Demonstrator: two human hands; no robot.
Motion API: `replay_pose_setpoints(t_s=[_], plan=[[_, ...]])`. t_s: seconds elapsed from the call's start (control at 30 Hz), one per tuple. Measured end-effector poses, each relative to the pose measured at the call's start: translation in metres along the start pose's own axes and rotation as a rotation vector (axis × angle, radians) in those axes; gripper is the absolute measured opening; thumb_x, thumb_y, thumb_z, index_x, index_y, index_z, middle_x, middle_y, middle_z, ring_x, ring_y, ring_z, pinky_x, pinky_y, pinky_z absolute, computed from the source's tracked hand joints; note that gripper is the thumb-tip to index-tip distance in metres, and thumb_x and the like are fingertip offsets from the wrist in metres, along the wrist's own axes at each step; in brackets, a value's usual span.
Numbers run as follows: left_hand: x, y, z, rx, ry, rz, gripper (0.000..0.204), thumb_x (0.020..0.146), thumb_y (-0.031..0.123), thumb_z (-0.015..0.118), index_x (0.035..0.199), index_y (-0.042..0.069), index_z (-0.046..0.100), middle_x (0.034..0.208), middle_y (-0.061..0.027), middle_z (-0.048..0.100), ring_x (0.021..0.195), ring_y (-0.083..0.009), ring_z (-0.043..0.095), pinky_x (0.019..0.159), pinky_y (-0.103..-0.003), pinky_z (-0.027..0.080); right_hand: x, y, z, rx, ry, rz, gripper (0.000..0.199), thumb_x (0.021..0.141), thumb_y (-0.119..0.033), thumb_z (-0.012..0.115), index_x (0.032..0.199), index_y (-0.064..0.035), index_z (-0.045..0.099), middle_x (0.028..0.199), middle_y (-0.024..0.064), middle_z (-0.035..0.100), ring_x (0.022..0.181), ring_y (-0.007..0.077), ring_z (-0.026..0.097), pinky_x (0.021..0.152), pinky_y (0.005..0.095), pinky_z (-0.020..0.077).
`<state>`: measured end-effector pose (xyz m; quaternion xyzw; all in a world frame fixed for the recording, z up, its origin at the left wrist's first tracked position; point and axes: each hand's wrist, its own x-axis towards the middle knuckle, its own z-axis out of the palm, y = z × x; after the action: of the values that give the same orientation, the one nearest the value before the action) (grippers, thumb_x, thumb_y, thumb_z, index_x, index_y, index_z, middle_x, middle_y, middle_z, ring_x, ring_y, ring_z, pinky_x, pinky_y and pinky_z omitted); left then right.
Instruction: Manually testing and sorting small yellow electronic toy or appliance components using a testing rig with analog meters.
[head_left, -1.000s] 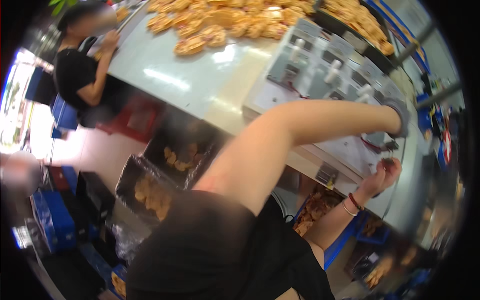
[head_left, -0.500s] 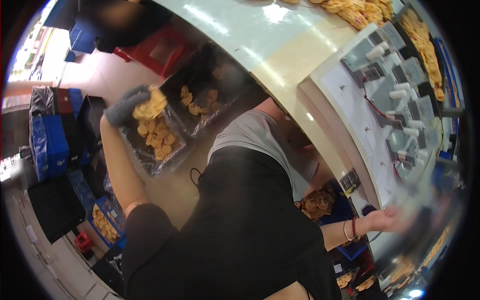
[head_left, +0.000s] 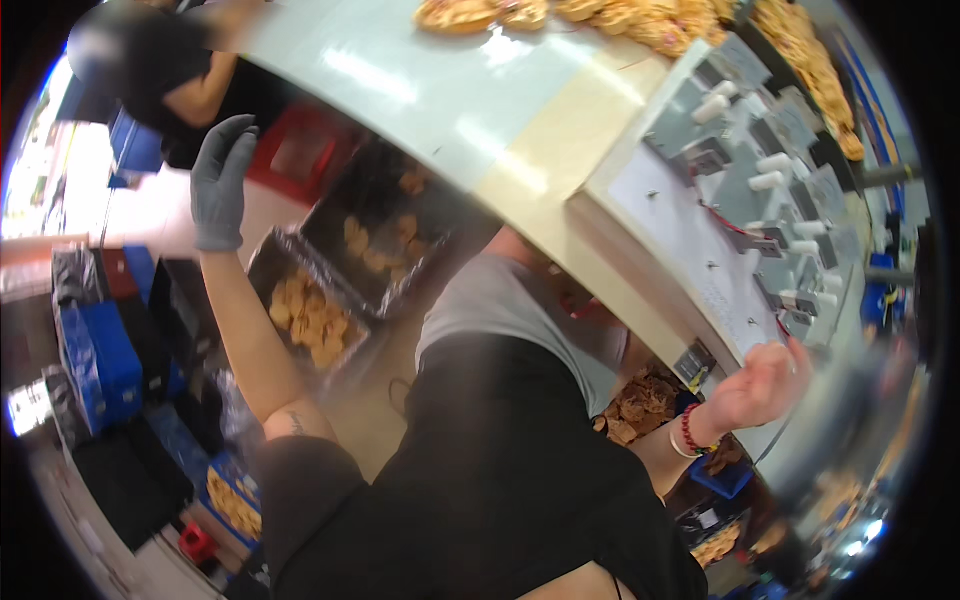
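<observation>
My left hand (head_left: 220, 190), in a grey glove, is raised with its fingers stretched and nothing in it. Below it stands a plastic-lined bin (head_left: 262, 262) with a heap of tan, lobed pieces (head_left: 310, 318). My bare right hand (head_left: 757, 386) has curled fingers beside a bench fixture (head_left: 660, 215) with a white panel and a row of white knobs. Anything inside those fingers is hidden. A red bead bracelet (head_left: 690, 430) and a pale bangle circle that wrist.
A second lined bin (head_left: 330, 235) holds a few tan pieces. More tan pieces (head_left: 640, 25) lie along the worktable (head_left: 400, 110). Beyond my left hand are a red stool (head_left: 290, 155) and another person (head_left: 165, 80). Blue and black crates (head_left: 110, 360) stand at the left.
The left hand has let go of tan pieces, opened, and moved up and left away from the lined bin. The right hand has shifted up toward the bench fixture.
</observation>
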<state>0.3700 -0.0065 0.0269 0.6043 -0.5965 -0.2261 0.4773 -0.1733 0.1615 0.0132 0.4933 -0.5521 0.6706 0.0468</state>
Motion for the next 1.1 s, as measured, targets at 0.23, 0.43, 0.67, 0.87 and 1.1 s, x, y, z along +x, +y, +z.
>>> replay_pose_setpoints(t_s=[0.23, 0.43, 0.67, 0.87, 1.1], plan=[[0.101, 0.031, 0.193, 0.433, -0.190, 0.314, 0.056, 0.080, 0.034, 0.074, 0.129, 0.012, 0.056, 0.126, -0.0150, 0.058, 0.115, -0.0274, 0.056, 0.097, -0.038, 0.045, -0.041, -0.022, -0.011, 0.078, -0.104, 0.259, 0.034, 0.078, -0.008, 0.060, 0.109, 0.0054, 0.055, 0.069, -0.0011, 0.043, 0.061, 0.0072, 0.037, 0.059, 0.0217, 0.0297], [0.160, 0.010, 0.234, 0.729, -0.383, 0.114, 0.074, 0.066, 0.052, 0.078, 0.128, 0.016, 0.057, 0.126, -0.0187, 0.058, 0.111, -0.0327, 0.059, 0.097, -0.038, 0.047, -0.058, -0.031, -0.038, -0.120, -0.116, 0.348, 0.020, 0.079, -0.009, 0.061, 0.094, 0.0044, 0.062, 0.070, -0.0002, 0.048, 0.060, 0.0067, 0.039, 0.056, 0.0192, 0.0315], [0.119, 0.076, 0.224, 0.052, -0.413, 0.286, 0.047, 0.072, 0.018, 0.082, 0.113, 0.011, 0.061, 0.098, -0.0077, 0.065, 0.092, -0.0169, 0.064, 0.083, -0.028, 0.051, -0.059, -0.035, -0.020, -0.050, -0.183, 0.454, 0.015, 0.077, -0.004, 0.061, 0.091, 0.0036, 0.063, 0.071, 0.0023, 0.053, 0.060, 0.0076, 0.044, 0.055, 0.0205, 0.0354], [0.105, 0.157, 0.252, 0.094, -0.496, 0.702, 0.048, 0.069, 0.008, 0.081, 0.112, 0.009, 0.060, 0.102, -0.0069, 0.063, 0.094, -0.0178, 0.062, 0.083, -0.030, 0.050, 0.005, -0.032, 0.085, 0.184, -0.493, 0.482, 0.058, 0.076, -0.008, 0.068, 0.129, -0.0009, 0.046, 0.099, 0.0088, 0.058, 0.084, 0.0150, 0.057, 0.073, 0.0272, 0.0475], [0.103, 0.219, 0.337, 0.289, -0.382, 1.024, 0.052, 0.064, 0.002, 0.075, 0.111, 0.021, 0.060, 0.107, -0.0117, 0.063, 0.098, -0.0350, 0.062, 0.081, -0.041, 0.052, 0.014, -0.004, 0.135, 0.308, -0.383, 0.406, 0.070, 0.075, -0.015, 0.071, 0.136, -0.0048, 0.039, 0.119, 0.0140, 0.056, 0.102, 0.0236, 0.058, 0.080, 0.0343, 0.0489]])
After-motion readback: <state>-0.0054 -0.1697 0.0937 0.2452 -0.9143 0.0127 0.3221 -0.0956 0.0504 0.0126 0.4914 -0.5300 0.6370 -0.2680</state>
